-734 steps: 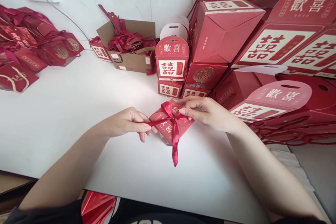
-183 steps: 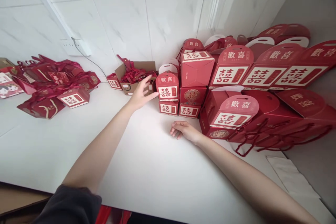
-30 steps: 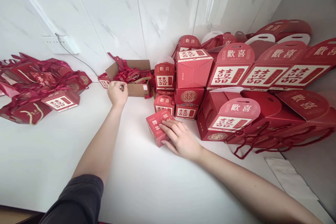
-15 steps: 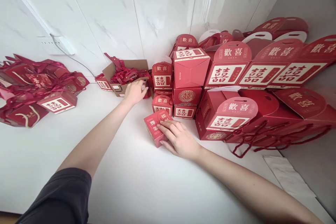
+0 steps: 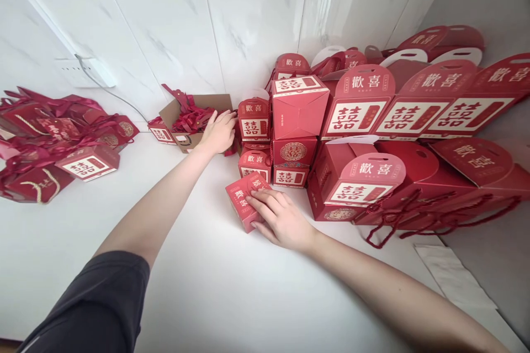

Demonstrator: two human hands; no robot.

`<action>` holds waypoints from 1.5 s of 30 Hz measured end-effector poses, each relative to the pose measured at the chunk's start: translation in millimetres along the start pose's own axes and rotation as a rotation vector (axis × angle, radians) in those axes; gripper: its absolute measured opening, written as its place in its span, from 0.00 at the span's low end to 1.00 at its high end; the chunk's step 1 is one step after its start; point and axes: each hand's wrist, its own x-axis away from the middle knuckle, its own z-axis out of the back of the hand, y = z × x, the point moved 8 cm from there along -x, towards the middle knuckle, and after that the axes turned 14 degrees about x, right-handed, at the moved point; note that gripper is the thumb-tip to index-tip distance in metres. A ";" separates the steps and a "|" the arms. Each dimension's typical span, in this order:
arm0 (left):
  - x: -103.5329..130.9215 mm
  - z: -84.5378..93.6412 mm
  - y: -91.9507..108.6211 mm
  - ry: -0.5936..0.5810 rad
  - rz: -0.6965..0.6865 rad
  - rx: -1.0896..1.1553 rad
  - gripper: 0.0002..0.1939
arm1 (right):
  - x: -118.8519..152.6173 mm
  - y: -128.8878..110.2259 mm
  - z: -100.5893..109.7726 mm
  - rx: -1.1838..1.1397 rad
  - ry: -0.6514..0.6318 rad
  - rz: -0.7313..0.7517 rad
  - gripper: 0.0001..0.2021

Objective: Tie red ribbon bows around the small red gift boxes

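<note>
My right hand point(image 5: 284, 218) is closed around the near right side of a small red gift box point(image 5: 244, 198) that rests on the white table point(image 5: 215, 287). Farther back, my left hand point(image 5: 219, 131) reaches over the right front edge of an open cardboard box point(image 5: 188, 142). Dark red ribbons point(image 5: 192, 113) fill that box. The left fingertips are bent at its right side, and whether they grip anything is hidden.
Red gift boxes point(image 5: 300, 113) stand stacked behind and right of my right hand. Larger boxes with rope handles point(image 5: 414, 209) lie at the right. Red bags with ribbons point(image 5: 53, 143) pile up at the left, below a wall socket point(image 5: 95, 73).
My left hand has moved slightly right and up over the cardboard box's edge. My right hand and the small gift box have stayed almost in place.
</note>
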 end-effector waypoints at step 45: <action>123.8 123.8 129.5 -0.130 0.433 0.919 0.16 | -47.6 27.3 89.9 -0.880 0.160 -0.437 0.15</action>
